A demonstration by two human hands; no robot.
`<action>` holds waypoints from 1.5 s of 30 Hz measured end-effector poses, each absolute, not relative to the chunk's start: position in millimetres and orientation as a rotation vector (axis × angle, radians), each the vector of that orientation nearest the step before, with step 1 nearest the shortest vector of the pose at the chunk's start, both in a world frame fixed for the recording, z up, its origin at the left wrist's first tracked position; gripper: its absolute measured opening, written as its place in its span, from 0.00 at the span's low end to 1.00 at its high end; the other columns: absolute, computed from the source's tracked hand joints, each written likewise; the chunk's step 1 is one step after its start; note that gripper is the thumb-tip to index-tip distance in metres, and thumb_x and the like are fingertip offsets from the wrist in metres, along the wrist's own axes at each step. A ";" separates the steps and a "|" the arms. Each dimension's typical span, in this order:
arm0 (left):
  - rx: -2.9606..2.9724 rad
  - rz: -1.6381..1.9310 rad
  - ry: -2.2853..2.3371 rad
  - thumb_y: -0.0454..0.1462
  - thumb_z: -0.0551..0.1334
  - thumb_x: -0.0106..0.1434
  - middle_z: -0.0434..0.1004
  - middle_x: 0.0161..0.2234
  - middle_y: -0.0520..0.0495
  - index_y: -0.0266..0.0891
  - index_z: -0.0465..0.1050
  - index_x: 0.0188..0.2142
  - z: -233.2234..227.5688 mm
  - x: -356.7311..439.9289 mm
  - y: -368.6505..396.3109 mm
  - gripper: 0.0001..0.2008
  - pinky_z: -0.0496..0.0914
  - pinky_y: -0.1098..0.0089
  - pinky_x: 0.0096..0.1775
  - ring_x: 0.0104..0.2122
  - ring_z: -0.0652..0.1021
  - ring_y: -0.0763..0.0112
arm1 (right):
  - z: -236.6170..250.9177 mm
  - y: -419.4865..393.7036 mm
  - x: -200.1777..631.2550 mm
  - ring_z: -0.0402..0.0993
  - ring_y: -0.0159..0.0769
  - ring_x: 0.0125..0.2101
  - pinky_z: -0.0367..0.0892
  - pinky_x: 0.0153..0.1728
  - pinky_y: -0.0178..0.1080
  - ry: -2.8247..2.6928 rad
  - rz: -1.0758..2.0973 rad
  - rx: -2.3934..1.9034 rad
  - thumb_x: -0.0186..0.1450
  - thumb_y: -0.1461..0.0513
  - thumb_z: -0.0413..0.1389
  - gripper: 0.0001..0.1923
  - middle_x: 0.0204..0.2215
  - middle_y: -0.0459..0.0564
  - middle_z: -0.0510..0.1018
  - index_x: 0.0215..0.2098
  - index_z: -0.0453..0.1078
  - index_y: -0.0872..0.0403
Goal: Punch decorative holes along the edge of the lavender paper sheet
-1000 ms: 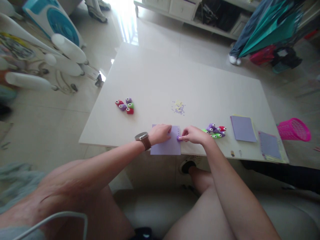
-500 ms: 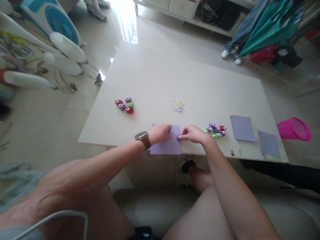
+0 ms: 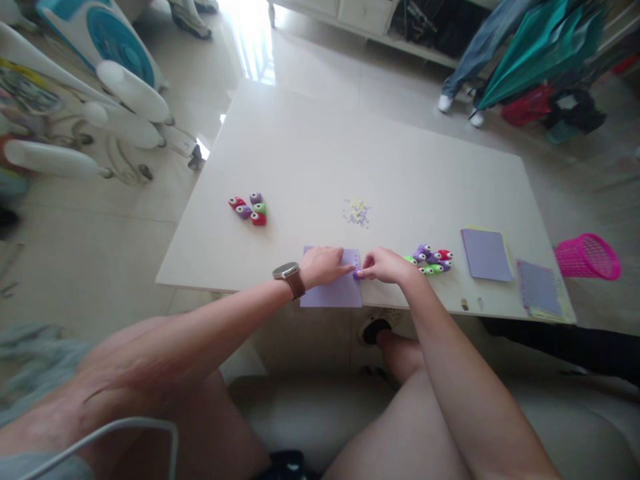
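A purple sheet of paper lies at the table's near edge and overhangs it a little. Small holes run down the upper part of its right side. My left hand, with a watch on the wrist, rests flat on the sheet, a finger stretched right to beside a small purple hole punch. My right hand pinches that punch at the sheet's right edge; fingers partly hide it. Just right of this hand sits a cluster of red, green and purple hole punches with eye-like tops.
Yellow and purple paper dots lie mid-table. More hole punches stand at left. Stacked purple sheets and a holed stack lie right, near a pink basket. Another person's legs are beyond the table.
My left hand's fingers have straightened and reached right, to beside the punch. My right hand stays at the paper's edge with the purple punch.
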State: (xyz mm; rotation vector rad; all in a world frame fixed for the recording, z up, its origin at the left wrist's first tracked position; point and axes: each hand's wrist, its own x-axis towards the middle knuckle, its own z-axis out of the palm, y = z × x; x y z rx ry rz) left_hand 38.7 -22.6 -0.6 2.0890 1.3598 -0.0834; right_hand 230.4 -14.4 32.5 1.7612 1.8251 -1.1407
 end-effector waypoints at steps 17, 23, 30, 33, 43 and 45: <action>2.149 -0.139 1.458 0.65 0.49 0.68 0.83 0.46 0.32 0.36 0.75 0.48 5.0 53.8 -31.7 0.36 0.67 0.62 0.34 0.42 0.82 0.50 | 28.5 -13.6 217.5 0.71 0.33 0.26 0.56 0.26 0.36 1.838 -0.910 1.815 0.61 0.56 0.68 0.11 0.27 0.51 0.81 0.32 0.80 0.58; 2.132 -0.171 1.473 0.64 0.52 0.68 0.83 0.46 0.32 0.36 0.74 0.48 5.5 55.8 -32.3 0.35 0.68 0.63 0.36 0.43 0.82 0.49 | 22.0 -12.5 217.6 0.74 0.35 0.29 0.59 0.28 0.35 1.857 -0.916 1.815 0.60 0.56 0.69 0.11 0.29 0.54 0.83 0.32 0.81 0.58; 2.228 -0.239 1.394 0.62 0.50 0.70 0.83 0.48 0.33 0.36 0.73 0.51 4.8 51.2 -28.0 0.33 0.71 0.63 0.42 0.47 0.82 0.50 | 25.6 -10.2 222.9 0.72 0.32 0.27 0.60 0.27 0.33 1.825 -1.017 1.800 0.60 0.56 0.69 0.11 0.28 0.50 0.82 0.34 0.81 0.57; 2.283 -0.240 1.326 0.54 0.49 0.75 0.83 0.48 0.35 0.36 0.72 0.52 0.0 44.4 -25.2 0.26 0.71 0.63 0.43 0.48 0.82 0.53 | 34.4 -9.7 228.7 0.73 0.31 0.27 0.61 0.28 0.33 1.804 -1.083 1.802 0.61 0.56 0.68 0.11 0.28 0.49 0.82 0.33 0.80 0.57; 2.331 -0.178 1.277 0.38 0.47 0.74 0.83 0.45 0.37 0.37 0.72 0.48 -10.5 41.0 -24.5 0.16 0.73 0.61 0.43 0.43 0.83 0.55 | 38.0 -15.7 236.1 0.80 0.38 0.38 0.66 0.35 0.33 1.874 -0.886 1.812 0.58 0.61 0.69 0.17 0.44 0.55 0.85 0.46 0.79 0.57; 2.323 -0.179 1.281 0.38 0.49 0.72 0.83 0.46 0.37 0.37 0.72 0.49 -10.3 40.8 -24.0 0.15 0.73 0.61 0.43 0.44 0.83 0.55 | 33.6 -20.0 230.4 0.80 0.40 0.40 0.67 0.36 0.34 1.898 -0.809 1.767 0.57 0.63 0.69 0.18 0.44 0.56 0.85 0.46 0.79 0.56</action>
